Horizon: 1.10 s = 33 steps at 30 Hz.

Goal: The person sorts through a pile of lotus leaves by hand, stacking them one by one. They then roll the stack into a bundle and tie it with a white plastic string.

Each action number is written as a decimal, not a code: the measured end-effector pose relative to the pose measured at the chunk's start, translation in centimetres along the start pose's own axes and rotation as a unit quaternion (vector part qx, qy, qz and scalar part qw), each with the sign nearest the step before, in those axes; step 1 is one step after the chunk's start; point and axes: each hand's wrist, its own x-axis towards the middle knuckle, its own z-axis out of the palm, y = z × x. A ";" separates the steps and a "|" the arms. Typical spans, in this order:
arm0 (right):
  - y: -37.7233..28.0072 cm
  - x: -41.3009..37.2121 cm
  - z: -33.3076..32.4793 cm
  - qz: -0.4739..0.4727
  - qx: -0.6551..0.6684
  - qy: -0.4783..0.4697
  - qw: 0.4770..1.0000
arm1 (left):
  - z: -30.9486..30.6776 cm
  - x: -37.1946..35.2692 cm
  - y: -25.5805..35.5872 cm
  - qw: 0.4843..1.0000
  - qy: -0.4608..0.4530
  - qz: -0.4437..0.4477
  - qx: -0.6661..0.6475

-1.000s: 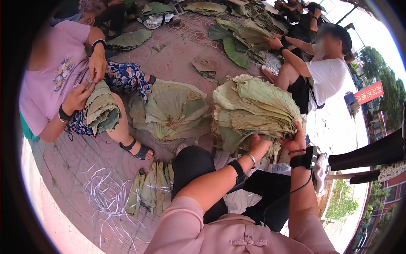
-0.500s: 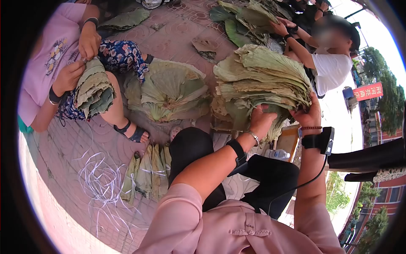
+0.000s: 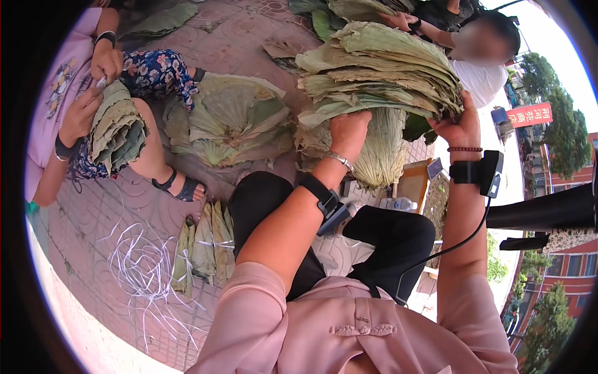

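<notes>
Left hand point(image 3: 350, 134): fingers are bent and grip the lower edge of the leaf stack point(image 3: 380, 68), seemingly to carry weight from below; its fingertips are hidden.
Right hand point(image 3: 460, 128): curled around the right end of the leaf stack, perhaps so that the loose layers stay together.
Leaf stack: at upper centre of the frame, above a lower leaf pile point(image 3: 386, 156); it is broad, which probably explains two hands.
Tied bundles point(image 3: 204, 249): side by side left of centre, bound with string, likely to keep them narrow.
White string point(image 3: 142, 262): a loose tangle at lower left, just beside the tied bundles, perhaps for easy reach.
Flat leaves point(image 3: 224, 124): spread on the paving, left of the leaf stack.
Co-worker's roll point(image 3: 117, 128): at left, gripped by another person over the thigh, which perhaps gives support.
</notes>
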 end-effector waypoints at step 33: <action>6.1 4.6 13.9 0.050 -0.055 -0.107 0.991 | -9.5 2.1 5.9 0.789 0.212 -0.243 -0.524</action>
